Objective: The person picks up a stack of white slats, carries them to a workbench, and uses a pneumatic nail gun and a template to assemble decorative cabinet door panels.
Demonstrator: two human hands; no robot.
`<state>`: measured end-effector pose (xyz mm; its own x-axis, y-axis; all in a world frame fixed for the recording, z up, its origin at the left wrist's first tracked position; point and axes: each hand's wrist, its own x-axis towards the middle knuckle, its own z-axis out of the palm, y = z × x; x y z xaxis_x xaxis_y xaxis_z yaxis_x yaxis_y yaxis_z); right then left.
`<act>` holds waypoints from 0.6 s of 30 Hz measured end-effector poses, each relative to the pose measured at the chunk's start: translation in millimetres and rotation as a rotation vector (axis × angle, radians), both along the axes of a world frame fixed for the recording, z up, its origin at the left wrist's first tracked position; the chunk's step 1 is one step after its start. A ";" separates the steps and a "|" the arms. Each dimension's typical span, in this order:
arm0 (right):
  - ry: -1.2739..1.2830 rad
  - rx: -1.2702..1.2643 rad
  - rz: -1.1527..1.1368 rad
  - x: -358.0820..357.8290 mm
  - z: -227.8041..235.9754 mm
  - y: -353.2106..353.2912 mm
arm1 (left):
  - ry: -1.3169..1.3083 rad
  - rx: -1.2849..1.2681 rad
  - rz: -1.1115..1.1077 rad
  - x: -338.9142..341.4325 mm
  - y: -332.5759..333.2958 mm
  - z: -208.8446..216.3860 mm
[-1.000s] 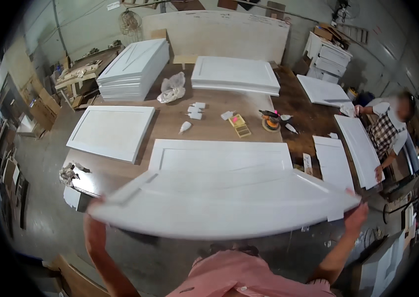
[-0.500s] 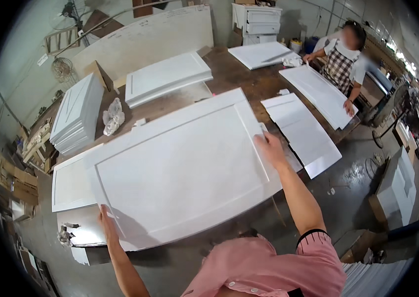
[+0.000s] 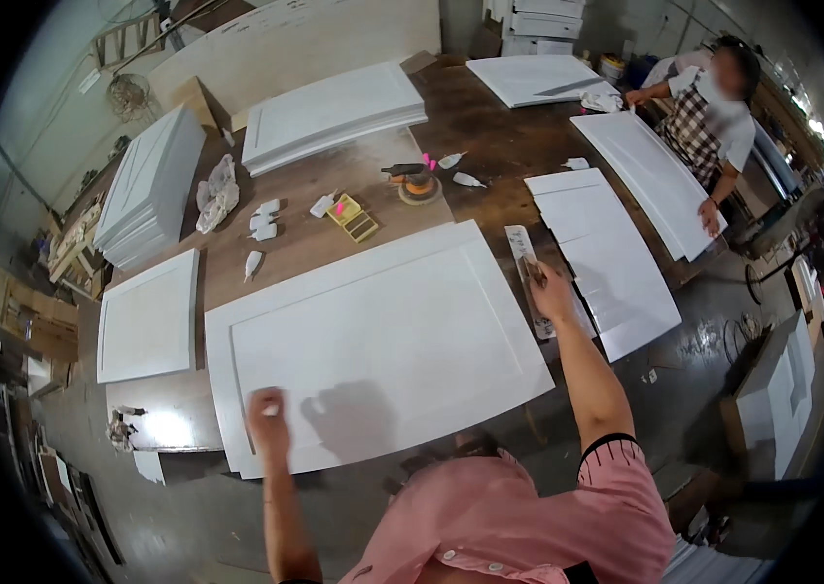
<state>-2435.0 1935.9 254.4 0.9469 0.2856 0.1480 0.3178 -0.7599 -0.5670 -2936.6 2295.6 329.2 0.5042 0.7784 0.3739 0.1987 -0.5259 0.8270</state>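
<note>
A large white panel [image 3: 373, 341] with a recessed border lies flat on the worktable in front of me. Above its left part is my left hand [image 3: 268, 414], fingers curled in and slightly blurred; a small pale spot shows in it, too unclear to name. My right hand [image 3: 552, 294] is just past the panel's right edge, its fingers closed round the brown grip of a long, pale, flat hand tool [image 3: 518, 239]. That tool lies between this panel and another white panel [image 3: 616, 263].
Behind the panel are an orange sander [image 3: 419, 185], a yellow box [image 3: 358, 223] and several small white bottles [image 3: 264, 220]. Stacked white panels [image 3: 144, 185] stand at the left, more [image 3: 334, 107] at the back. A person [image 3: 709, 117] at the far right handles a white panel [image 3: 641, 175].
The big panel has come down flat, uncovering the sander, yellow box and bottles behind it. Both hands have let go of it; my right hand has moved onto the flat tool.
</note>
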 end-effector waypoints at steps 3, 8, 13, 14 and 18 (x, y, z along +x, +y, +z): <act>0.166 0.013 0.017 14.6 4.8 -10.0 | 0.165 -0.103 -0.077 64.2 -95.2 6.5; 0.174 0.395 0.086 -27.0 84.3 1.8 | 0.358 -0.256 -0.266 125.3 -186.2 6.4; 0.126 0.113 0.382 -146.0 130.1 25.1 | 0.297 0.111 -0.357 141.2 -209.3 -2.3; -0.096 0.118 0.458 -158.5 112.3 28.8 | 0.298 0.121 -0.366 138.8 -209.4 -4.2; -0.208 -0.115 0.388 -162.6 98.9 48.8 | 0.298 0.162 -0.278 128.0 -211.9 -1.4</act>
<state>-2597.6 1984.7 353.3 0.7201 0.6389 0.2706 0.6897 -0.6164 -0.3800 -2808.6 2083.8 327.8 0.7906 0.5412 0.2864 0.2484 -0.7110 0.6578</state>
